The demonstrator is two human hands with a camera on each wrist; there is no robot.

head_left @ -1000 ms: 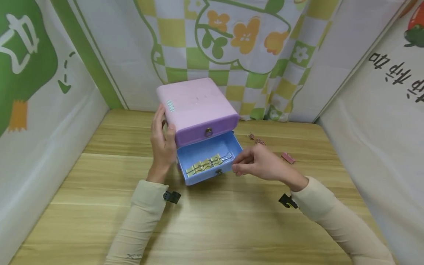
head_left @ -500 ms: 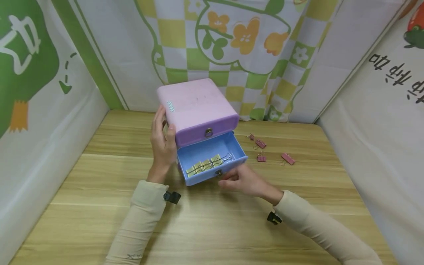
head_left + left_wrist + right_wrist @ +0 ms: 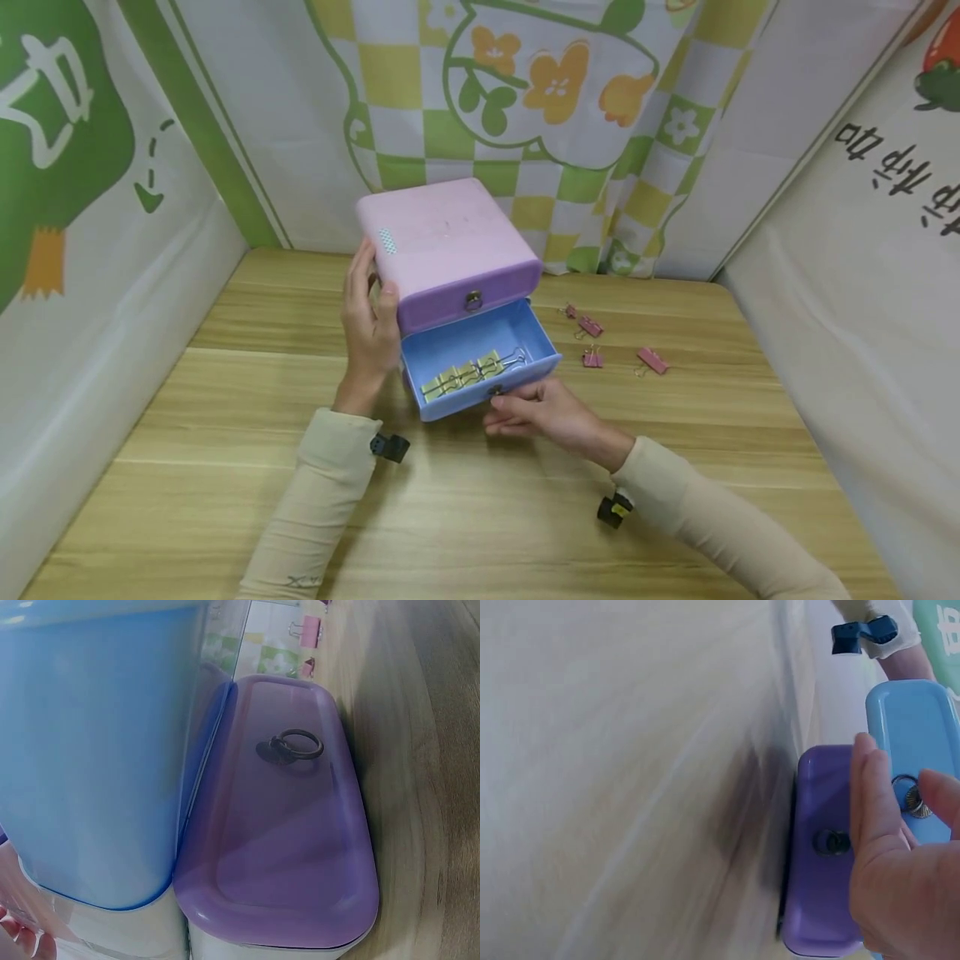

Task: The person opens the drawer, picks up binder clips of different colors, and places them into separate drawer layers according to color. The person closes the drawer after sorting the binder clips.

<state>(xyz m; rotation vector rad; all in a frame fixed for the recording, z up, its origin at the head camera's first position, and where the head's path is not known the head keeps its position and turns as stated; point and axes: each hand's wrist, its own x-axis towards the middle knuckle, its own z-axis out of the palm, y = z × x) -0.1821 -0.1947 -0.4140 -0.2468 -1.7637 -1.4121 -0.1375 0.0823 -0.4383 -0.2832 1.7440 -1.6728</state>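
A pink-topped drawer box (image 3: 450,237) stands at the back of the wooden table, its blue drawer (image 3: 487,396) pulled out below a closed purple one. Yellow binder clips (image 3: 461,375) lie in a row inside the blue drawer, with silver clip handles at the right end. My left hand (image 3: 367,333) rests along the box's left side, thumb near the front corner. My right hand (image 3: 558,417) is at the blue drawer's front, thumb beside the ring pull (image 3: 913,799) and the other fingers extended below it. A lower purple drawer (image 3: 292,817) is closed.
Several pink binder clips (image 3: 652,360) lie on the table (image 3: 480,517) right of the box. A checked, flowered curtain (image 3: 540,183) hangs close behind it, and printed white cloth walls (image 3: 862,292) stand at both sides.
My right hand has moved from the blue drawer's right front corner down and left to its ring pull, and its fingers have straightened. The left hand and the box look unmoved.
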